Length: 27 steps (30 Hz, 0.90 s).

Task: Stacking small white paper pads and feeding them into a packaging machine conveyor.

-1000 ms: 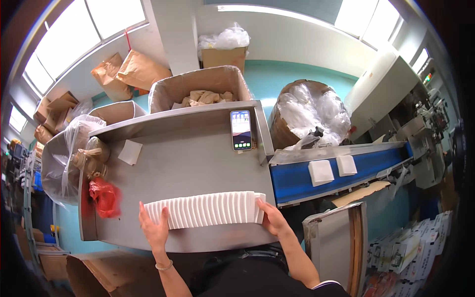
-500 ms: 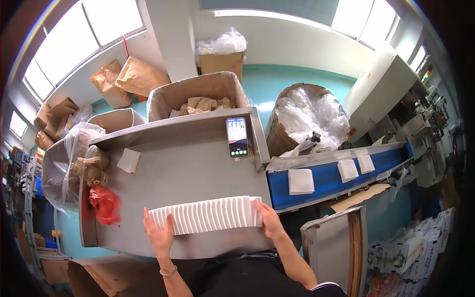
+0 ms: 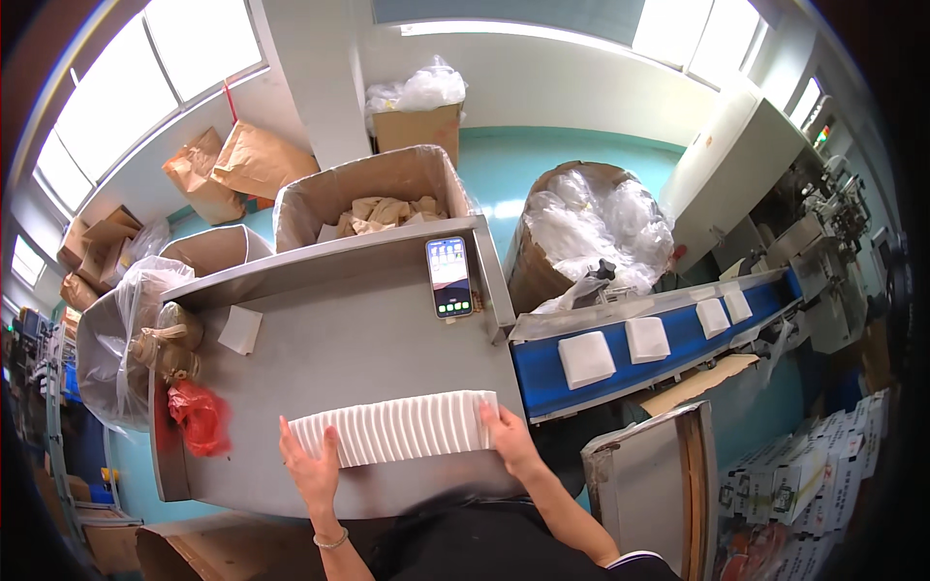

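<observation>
A long row of white folded squares (image 3: pixel 402 428), pressed face to face, lies across the near part of the steel table (image 3: pixel 339 339). They look like napkins or paper pads. At its left end, my left hand (image 3: pixel 312 470) grips the row, thumb on the near side and fingers round the end. My right hand (image 3: pixel 511 441) holds the right end, with its fingertips against the last squares. One loose white square (image 3: pixel 240 329) rests near the table's far left. Toward the far right of the table lies a lit phone (image 3: pixel 449 278).
Several white squares ride on a blue conveyor belt (image 3: pixel 542 389) to the right. A red plastic bag (image 3: pixel 199 418) and tied bags (image 3: pixel 172 341) sit at the table's left edge. Beyond stand a carton (image 3: pixel 291 208) and a drum (image 3: pixel 533 242) filled with clear plastic.
The squares on the belt have moved toward the table, and another shows at its far end. My right hand and the row's right end have shifted slightly left and nearer.
</observation>
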Available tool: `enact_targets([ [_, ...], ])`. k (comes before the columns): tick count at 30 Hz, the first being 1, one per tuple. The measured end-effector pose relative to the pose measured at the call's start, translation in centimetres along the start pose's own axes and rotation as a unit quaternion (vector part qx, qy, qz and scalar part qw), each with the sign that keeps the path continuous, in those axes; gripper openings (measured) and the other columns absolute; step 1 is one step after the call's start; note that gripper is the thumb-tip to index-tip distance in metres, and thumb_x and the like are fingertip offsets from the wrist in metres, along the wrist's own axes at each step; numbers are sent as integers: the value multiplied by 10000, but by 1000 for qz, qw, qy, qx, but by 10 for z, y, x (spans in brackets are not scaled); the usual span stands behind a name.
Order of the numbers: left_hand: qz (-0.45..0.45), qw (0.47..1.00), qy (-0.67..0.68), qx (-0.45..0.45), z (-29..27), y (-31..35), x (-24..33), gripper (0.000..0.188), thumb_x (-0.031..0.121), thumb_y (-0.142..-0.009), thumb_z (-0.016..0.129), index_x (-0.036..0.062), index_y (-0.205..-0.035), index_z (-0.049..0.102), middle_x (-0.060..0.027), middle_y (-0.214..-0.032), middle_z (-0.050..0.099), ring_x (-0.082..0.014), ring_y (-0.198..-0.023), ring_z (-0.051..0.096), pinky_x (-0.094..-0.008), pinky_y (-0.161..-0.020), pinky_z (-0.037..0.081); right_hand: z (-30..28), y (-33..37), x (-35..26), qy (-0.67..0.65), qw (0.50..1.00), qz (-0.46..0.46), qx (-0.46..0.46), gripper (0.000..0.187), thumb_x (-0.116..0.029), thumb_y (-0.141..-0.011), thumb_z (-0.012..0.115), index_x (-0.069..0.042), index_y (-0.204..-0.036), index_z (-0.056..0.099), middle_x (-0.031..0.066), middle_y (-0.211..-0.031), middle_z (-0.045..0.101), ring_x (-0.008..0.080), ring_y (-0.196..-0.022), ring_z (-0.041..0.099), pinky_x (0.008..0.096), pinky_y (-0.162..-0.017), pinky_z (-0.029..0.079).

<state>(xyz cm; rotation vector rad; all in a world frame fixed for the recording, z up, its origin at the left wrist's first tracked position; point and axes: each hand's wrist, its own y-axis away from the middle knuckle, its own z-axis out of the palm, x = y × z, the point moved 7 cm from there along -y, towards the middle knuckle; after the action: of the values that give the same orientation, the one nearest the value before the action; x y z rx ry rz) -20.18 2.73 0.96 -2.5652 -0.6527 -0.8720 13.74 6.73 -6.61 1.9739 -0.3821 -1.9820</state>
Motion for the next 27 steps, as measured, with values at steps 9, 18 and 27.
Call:
enact_targets([
  [9,-24,999,18,-41,-3,0,9,898,523,-850,678,-12,-1463,297,-273,-1340,455,-410,-1253,456,-467,-1040,375,-61,-2,35,-315,939,87,107,366,-274,-955,623,-13,-1205,568,92,-1091,651,184,-970,641,322,-837,533],
  [18,-6,999,30,-16,5,5,12,883,509,-857,676,-10,-1462,298,-277,-1350,441,-408,-1272,436,-465,-1056,358,-3,4,17,-239,965,108,-15,354,-265,-974,593,3,-1204,580,81,-1051,658,172,-967,610,306,-833,498],
  [27,-26,997,35,-64,8,7,23,897,476,-837,716,-30,-1452,304,-258,-1369,432,-400,-1267,438,-467,-1052,366,-40,-5,27,-269,959,91,8,467,-428,-993,508,-20,-1214,561,98,-1081,647,167,-965,630,314,-838,513],
])
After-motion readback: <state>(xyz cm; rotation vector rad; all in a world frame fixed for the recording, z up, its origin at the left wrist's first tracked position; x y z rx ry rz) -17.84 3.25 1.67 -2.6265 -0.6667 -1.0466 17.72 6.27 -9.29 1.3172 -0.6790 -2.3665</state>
